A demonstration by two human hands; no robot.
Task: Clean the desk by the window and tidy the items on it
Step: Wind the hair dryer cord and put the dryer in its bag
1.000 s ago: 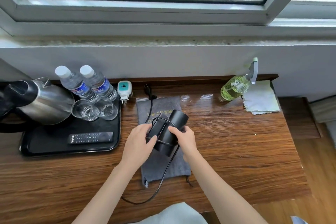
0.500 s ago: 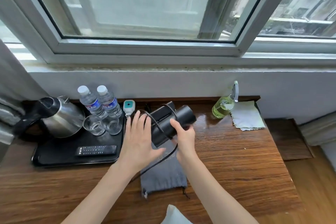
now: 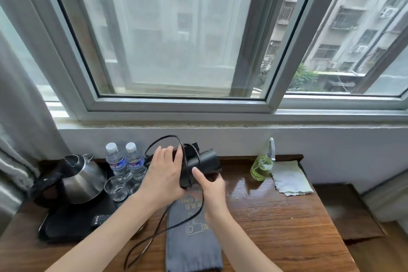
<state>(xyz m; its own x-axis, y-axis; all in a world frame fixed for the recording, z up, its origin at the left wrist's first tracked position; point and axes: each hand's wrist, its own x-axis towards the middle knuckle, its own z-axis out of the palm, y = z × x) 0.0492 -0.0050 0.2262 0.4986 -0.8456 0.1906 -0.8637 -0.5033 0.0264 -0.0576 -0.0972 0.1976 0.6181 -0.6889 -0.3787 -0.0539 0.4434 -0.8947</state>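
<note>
A black hair dryer (image 3: 204, 164) is held up above the wooden desk (image 3: 276, 223), its black cord (image 3: 163, 139) looped over its body and trailing down to the desk's front. My left hand (image 3: 164, 173) presses flat against the dryer's left side with the cord under its fingers. My right hand (image 3: 210, 185) grips the dryer from below on its right side. A grey drawstring bag (image 3: 192, 234) with a hair dryer print lies flat on the desk under my hands.
A black tray (image 3: 66, 225) at the left carries a steel kettle (image 3: 81, 178), two water bottles (image 3: 125, 161), two glasses (image 3: 116, 187) and a remote (image 3: 100, 219). A green spray bottle (image 3: 262, 165) and a pale cloth (image 3: 289, 178) sit at the back right. The window wall is directly behind.
Both hands have lifted the hair dryer off the bag and away from me. A cord loop now arcs over the dryer. The camera has tilted up toward the window.
</note>
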